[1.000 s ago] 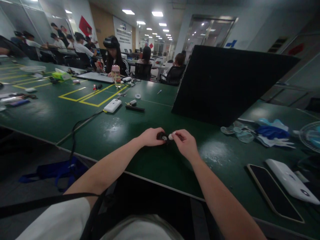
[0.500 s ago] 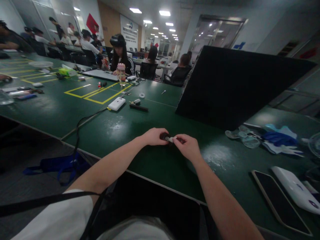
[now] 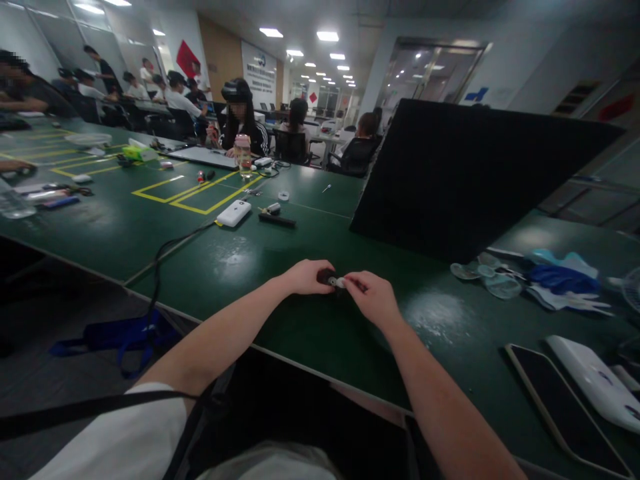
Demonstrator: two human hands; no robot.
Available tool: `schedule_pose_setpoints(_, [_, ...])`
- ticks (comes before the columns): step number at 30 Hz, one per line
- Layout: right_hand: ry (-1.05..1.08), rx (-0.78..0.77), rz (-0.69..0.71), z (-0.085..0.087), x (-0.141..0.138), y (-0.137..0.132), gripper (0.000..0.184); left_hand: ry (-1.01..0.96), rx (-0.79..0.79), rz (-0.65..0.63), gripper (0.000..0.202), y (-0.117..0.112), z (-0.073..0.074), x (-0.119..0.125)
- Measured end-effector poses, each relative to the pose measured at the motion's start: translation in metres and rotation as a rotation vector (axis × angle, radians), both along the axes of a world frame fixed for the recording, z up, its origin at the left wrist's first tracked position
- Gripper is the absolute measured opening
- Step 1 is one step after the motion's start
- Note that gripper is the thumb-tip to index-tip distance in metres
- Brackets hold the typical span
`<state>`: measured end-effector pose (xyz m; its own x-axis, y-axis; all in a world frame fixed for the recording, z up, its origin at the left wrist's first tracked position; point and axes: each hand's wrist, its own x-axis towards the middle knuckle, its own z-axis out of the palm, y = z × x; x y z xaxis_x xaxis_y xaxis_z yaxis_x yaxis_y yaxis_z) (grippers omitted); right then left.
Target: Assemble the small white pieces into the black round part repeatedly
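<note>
Over the green table [image 3: 295, 320], my left hand [image 3: 307, 276] is closed around a small dark piece [image 3: 326, 275] with a greyish metal-looking part at its end. My right hand [image 3: 373, 293] pinches a small whitish piece [image 3: 341, 283] between thumb and fingertips, right against the dark one. The pieces meet or nearly meet between the two hands; their exact kind is too small to make out. Beyond my hands lie a black bar [image 3: 277, 220] and a small silver part [image 3: 273, 209].
A large black panel [image 3: 465, 180] leans at the right. Near it lie gloves [image 3: 565, 280], clear goggles [image 3: 495, 280], a phone [image 3: 563, 400] and a white device [image 3: 595, 377]. A white power bank [image 3: 234, 213] with a cable sits left. A bottle [image 3: 243, 157] and a seated person [image 3: 245, 127] are across.
My right fingers have shifted slightly around the whitish piece, which stays against the dark one. The camera view has tilted slightly. Both hands keep their grip.
</note>
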<state>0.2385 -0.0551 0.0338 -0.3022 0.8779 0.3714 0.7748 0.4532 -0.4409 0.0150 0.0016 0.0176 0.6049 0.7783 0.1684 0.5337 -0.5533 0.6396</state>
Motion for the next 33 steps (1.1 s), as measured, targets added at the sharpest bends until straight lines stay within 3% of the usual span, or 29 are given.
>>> schedule_pose_setpoints(4, [0.010, -0.075, -0.220, 0.001, 0.002, 0.001, 0.052, 0.014, -0.039, 0.010, 0.048, 0.000, 0.000, -0.001])
schedule_pose_setpoints(8, [0.133, -0.131, -0.323, 0.001, 0.012, 0.004, 0.075, 0.006, -0.047, 0.014, 0.050, 0.001, -0.002, -0.003])
schedule_pose_setpoints(16, [0.088, -0.309, -0.406, -0.002, 0.016, 0.013, 0.083, 0.020, 0.045, 0.010, 0.050, 0.008, -0.004, -0.006])
schedule_pose_setpoints(18, [0.105, -0.330, -0.398, -0.003, 0.017, 0.013, 0.082, -0.007, 0.106, 0.074, 0.047, 0.013, -0.002, -0.021])
schedule_pose_setpoints(21, [0.138, -0.375, -0.379, -0.003, 0.020, 0.013, 0.079, 0.016, 0.171, 0.264, 0.047, 0.018, 0.002, -0.062])
schedule_pose_setpoints(25, [0.139, -0.423, -0.363, -0.003, 0.020, 0.012, 0.077, 0.308, 0.309, 0.466, 0.049, 0.014, 0.011, -0.123])
schedule_pose_setpoints(30, [0.133, -0.450, -0.336, -0.003, 0.016, 0.011, 0.075, 0.607, 0.569, 0.414, 0.046, 0.003, 0.013, -0.159])
schedule_pose_setpoints(33, [0.130, -0.460, -0.321, -0.004, 0.017, 0.011, 0.075, 0.597, 0.593, 0.515, 0.043, 0.002, 0.008, -0.171])
